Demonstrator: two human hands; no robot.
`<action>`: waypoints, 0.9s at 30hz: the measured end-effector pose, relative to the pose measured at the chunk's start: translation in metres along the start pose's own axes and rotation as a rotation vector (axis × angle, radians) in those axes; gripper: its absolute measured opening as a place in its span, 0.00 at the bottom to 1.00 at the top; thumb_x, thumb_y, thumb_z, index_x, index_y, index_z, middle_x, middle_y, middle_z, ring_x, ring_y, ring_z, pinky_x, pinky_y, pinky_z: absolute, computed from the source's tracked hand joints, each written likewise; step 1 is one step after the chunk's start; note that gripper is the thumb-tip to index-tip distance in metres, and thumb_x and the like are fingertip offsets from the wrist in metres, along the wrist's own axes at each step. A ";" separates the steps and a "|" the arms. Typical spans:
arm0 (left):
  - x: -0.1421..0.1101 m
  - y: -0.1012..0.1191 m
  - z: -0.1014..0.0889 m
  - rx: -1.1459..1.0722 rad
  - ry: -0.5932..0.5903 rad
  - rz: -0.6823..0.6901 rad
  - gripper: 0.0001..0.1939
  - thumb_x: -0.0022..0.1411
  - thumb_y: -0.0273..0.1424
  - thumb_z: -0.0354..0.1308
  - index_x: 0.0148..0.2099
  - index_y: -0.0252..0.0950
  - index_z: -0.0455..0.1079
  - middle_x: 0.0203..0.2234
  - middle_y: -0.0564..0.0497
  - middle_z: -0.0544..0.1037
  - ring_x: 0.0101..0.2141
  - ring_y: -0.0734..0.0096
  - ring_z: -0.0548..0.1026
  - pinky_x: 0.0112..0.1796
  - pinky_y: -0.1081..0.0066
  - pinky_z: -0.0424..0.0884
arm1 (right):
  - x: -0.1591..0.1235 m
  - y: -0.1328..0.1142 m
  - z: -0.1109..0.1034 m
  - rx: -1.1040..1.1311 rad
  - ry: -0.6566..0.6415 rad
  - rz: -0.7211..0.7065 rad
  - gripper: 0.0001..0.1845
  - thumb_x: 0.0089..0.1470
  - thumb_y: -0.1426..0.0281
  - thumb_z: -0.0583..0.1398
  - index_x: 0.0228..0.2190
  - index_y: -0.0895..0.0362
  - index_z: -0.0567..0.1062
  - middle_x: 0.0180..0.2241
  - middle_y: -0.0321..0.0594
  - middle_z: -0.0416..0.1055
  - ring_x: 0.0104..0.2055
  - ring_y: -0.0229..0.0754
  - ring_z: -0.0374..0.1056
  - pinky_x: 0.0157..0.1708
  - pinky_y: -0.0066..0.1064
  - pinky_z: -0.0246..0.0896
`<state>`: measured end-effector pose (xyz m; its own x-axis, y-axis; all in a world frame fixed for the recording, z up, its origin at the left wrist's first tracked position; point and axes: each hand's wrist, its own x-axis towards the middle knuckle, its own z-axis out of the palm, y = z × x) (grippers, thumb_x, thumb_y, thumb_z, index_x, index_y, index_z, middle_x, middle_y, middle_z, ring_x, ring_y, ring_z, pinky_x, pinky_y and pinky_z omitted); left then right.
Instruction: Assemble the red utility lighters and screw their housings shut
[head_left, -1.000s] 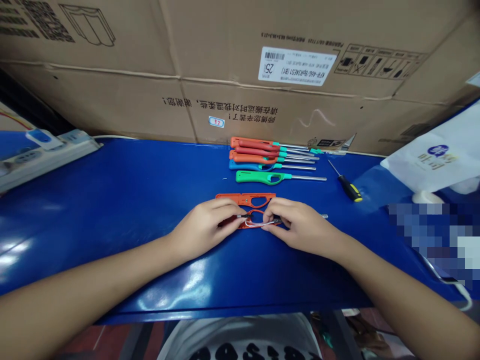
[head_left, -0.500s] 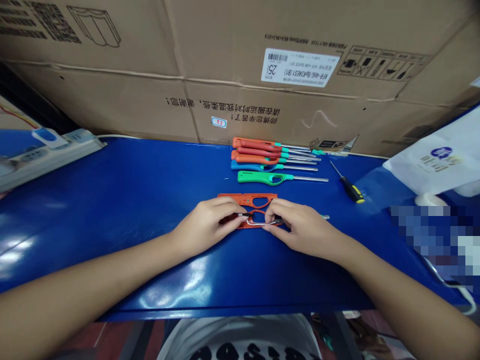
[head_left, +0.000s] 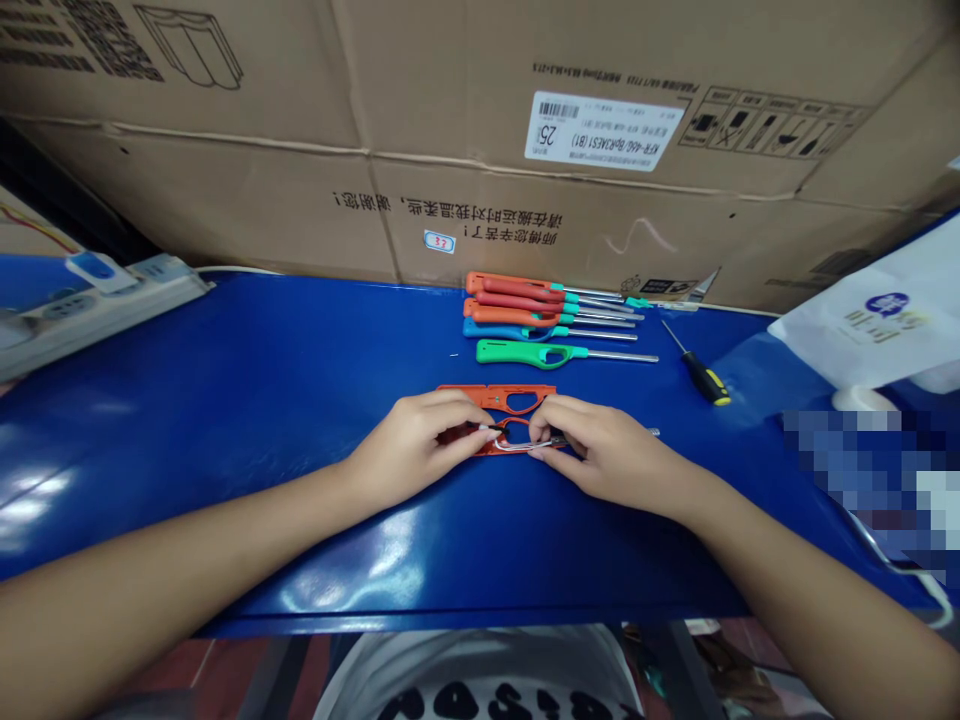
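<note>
Left hand pinching a small black part, centre frame, right hand curled by white wires, grip unclear, orange lighter-casing half above

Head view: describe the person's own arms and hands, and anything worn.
The left forearm and right forearm show no sleeve, watch or bracelet. The left hand and right hand wear no gloves; no ring is visible. A pale garment with dark lettering, probably the person's top, shows below.
</note>
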<state>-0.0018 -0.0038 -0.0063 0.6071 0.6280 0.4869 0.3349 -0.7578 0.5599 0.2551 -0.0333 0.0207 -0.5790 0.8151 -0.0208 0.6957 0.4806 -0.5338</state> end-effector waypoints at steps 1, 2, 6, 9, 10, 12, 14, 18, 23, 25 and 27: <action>0.000 0.000 0.000 0.002 0.001 0.002 0.05 0.68 0.29 0.61 0.43 0.36 0.79 0.35 0.49 0.84 0.37 0.68 0.81 0.39 0.72 0.76 | 0.000 0.000 0.000 0.003 0.003 0.002 0.01 0.63 0.70 0.58 0.38 0.52 0.69 0.39 0.35 0.71 0.36 0.37 0.65 0.36 0.29 0.55; 0.000 0.000 0.000 0.004 0.003 0.001 0.05 0.68 0.28 0.61 0.43 0.36 0.79 0.35 0.50 0.84 0.37 0.69 0.81 0.39 0.73 0.76 | 0.000 0.000 -0.001 0.007 0.006 0.003 0.01 0.63 0.70 0.58 0.38 0.52 0.69 0.38 0.34 0.71 0.35 0.36 0.64 0.35 0.29 0.55; -0.001 0.001 0.000 0.001 0.011 0.000 0.04 0.68 0.29 0.62 0.42 0.36 0.78 0.33 0.50 0.83 0.36 0.70 0.80 0.38 0.73 0.75 | 0.000 0.000 -0.003 0.033 0.011 0.001 0.02 0.63 0.71 0.59 0.39 0.52 0.70 0.38 0.35 0.70 0.32 0.36 0.62 0.34 0.28 0.55; -0.001 0.002 0.000 0.001 0.025 -0.007 0.05 0.67 0.31 0.62 0.40 0.36 0.78 0.32 0.50 0.83 0.32 0.71 0.79 0.34 0.74 0.73 | -0.001 0.001 -0.003 0.046 0.010 -0.024 0.04 0.63 0.72 0.58 0.40 0.52 0.71 0.39 0.36 0.70 0.32 0.36 0.63 0.33 0.28 0.56; -0.001 0.003 0.000 -0.001 0.030 -0.008 0.06 0.67 0.32 0.62 0.40 0.35 0.78 0.31 0.50 0.82 0.31 0.71 0.78 0.32 0.74 0.72 | -0.001 0.002 -0.003 0.045 0.005 -0.043 0.04 0.63 0.72 0.58 0.40 0.52 0.71 0.39 0.37 0.70 0.33 0.36 0.63 0.33 0.28 0.56; -0.001 0.003 0.000 -0.011 0.035 -0.010 0.06 0.67 0.32 0.63 0.39 0.35 0.78 0.31 0.50 0.82 0.30 0.72 0.77 0.31 0.75 0.71 | -0.001 0.004 -0.003 0.038 -0.007 -0.082 0.05 0.64 0.72 0.57 0.40 0.53 0.73 0.40 0.38 0.71 0.35 0.37 0.65 0.34 0.29 0.57; -0.001 0.003 0.000 -0.026 0.036 -0.021 0.06 0.67 0.32 0.63 0.38 0.35 0.78 0.30 0.50 0.82 0.29 0.73 0.76 0.30 0.75 0.70 | 0.000 0.006 -0.003 0.033 -0.016 -0.106 0.06 0.65 0.72 0.57 0.40 0.53 0.74 0.40 0.39 0.72 0.36 0.38 0.66 0.34 0.29 0.58; -0.001 0.003 0.001 -0.055 0.036 -0.059 0.05 0.65 0.31 0.65 0.37 0.34 0.79 0.29 0.51 0.81 0.27 0.75 0.75 0.29 0.76 0.68 | 0.000 0.006 -0.003 0.011 -0.017 -0.103 0.06 0.65 0.71 0.57 0.40 0.54 0.75 0.40 0.39 0.72 0.37 0.38 0.67 0.35 0.30 0.59; 0.000 0.003 0.001 -0.072 0.033 -0.079 0.05 0.65 0.31 0.65 0.36 0.34 0.79 0.27 0.52 0.81 0.25 0.77 0.73 0.27 0.77 0.66 | 0.001 0.006 0.000 -0.002 0.001 -0.150 0.07 0.67 0.69 0.56 0.38 0.54 0.74 0.39 0.40 0.71 0.39 0.39 0.68 0.39 0.31 0.60; 0.000 0.003 0.001 -0.070 0.034 -0.078 0.05 0.65 0.31 0.65 0.36 0.34 0.79 0.27 0.52 0.81 0.25 0.77 0.73 0.27 0.77 0.66 | 0.002 0.007 0.001 0.015 0.026 -0.161 0.05 0.66 0.69 0.57 0.36 0.55 0.73 0.36 0.38 0.71 0.36 0.38 0.66 0.37 0.30 0.59; -0.001 0.002 0.002 -0.066 0.038 -0.075 0.05 0.64 0.30 0.66 0.36 0.34 0.79 0.28 0.52 0.81 0.25 0.78 0.73 0.27 0.78 0.66 | 0.003 0.008 0.000 0.039 0.038 -0.154 0.04 0.64 0.70 0.59 0.35 0.55 0.73 0.33 0.36 0.70 0.32 0.36 0.63 0.34 0.28 0.57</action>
<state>-0.0001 -0.0064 -0.0064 0.5541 0.6894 0.4665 0.3292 -0.6962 0.6379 0.2588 -0.0272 0.0159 -0.6609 0.7443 0.0955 0.5822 0.5889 -0.5606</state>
